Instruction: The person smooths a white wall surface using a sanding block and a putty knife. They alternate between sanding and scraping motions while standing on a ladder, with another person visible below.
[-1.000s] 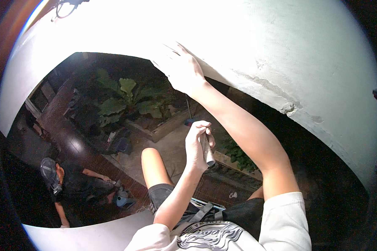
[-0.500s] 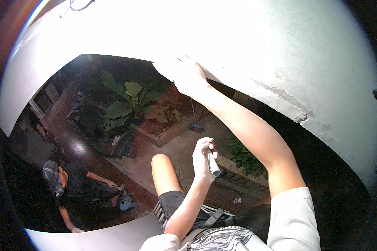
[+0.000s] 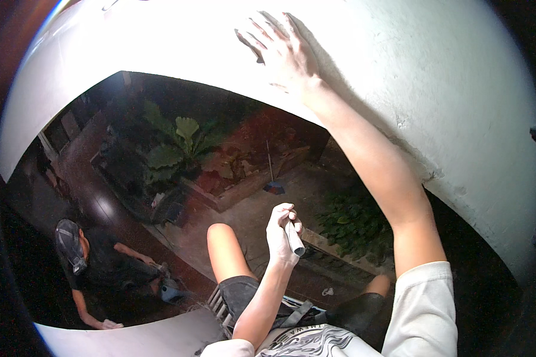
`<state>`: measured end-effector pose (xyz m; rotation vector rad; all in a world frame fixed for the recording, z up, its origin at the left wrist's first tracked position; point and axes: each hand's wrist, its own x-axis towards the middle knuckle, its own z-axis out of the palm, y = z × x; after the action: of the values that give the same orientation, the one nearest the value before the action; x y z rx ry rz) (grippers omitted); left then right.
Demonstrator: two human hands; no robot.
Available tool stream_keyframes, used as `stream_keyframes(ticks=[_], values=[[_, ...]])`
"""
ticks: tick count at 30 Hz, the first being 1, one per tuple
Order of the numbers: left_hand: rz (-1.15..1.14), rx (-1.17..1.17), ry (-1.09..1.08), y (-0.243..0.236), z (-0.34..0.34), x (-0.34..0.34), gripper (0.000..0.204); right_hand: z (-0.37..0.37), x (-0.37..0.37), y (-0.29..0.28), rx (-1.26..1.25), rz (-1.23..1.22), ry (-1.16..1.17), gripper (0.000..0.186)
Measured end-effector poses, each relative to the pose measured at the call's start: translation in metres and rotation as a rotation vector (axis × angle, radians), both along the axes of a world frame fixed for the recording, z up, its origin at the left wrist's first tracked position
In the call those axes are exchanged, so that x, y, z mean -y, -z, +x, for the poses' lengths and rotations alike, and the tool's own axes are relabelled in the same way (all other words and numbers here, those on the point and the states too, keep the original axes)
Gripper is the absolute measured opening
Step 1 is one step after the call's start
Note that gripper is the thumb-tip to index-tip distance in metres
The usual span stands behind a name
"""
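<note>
My right hand (image 3: pixel 289 59) lies high on the bright white wall (image 3: pixel 375 53), fingers spread and palm turned to its surface. Whether a thin piece lies beneath the palm I cannot tell; dark edges beside the fingers may be shadow. Low in front of my body, my left hand (image 3: pixel 278 241) is closed round a small rolled grey-white sheet (image 3: pixel 296 243), its open end pointing down toward me. White dust coats the left hand. Below my right forearm, the wall's lower edge curves across the view.
At lower left a co-worker in a dark cap (image 3: pixel 69 239) bends near a blue object (image 3: pixel 171 293), one hand at a white surface (image 3: pixel 131 342). A slatted metal frame (image 3: pixel 218 306) shows beside my leg. Far below are a broom (image 3: pixel 274 187) and leafy plants (image 3: pixel 181 140).
My right hand has moved up from the wall's lower edge onto its face, and its fingers have spread. My left hand keeps the rolled sheet, slightly lower in view.
</note>
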<state>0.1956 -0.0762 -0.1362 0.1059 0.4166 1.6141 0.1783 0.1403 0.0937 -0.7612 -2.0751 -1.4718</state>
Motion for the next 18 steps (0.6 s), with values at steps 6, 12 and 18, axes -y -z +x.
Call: stream_keyframes(ticks=[6,12,18], values=[[-0.012,-0.011,0.012,-0.002,0.001,0.003,0.008,-0.016,-0.001,0.032,0.030,-0.179,-0.045,0.052],[-0.046,-0.015,-0.029,-0.001,0.000,-0.001,0.011,0.004,-0.017,-0.021,-0.077,0.119,-0.016,0.060],[0.012,-0.005,-0.053,-0.002,0.007,0.000,0.011,0.027,-0.039,-0.047,0.246,-0.100,0.107,0.062]])
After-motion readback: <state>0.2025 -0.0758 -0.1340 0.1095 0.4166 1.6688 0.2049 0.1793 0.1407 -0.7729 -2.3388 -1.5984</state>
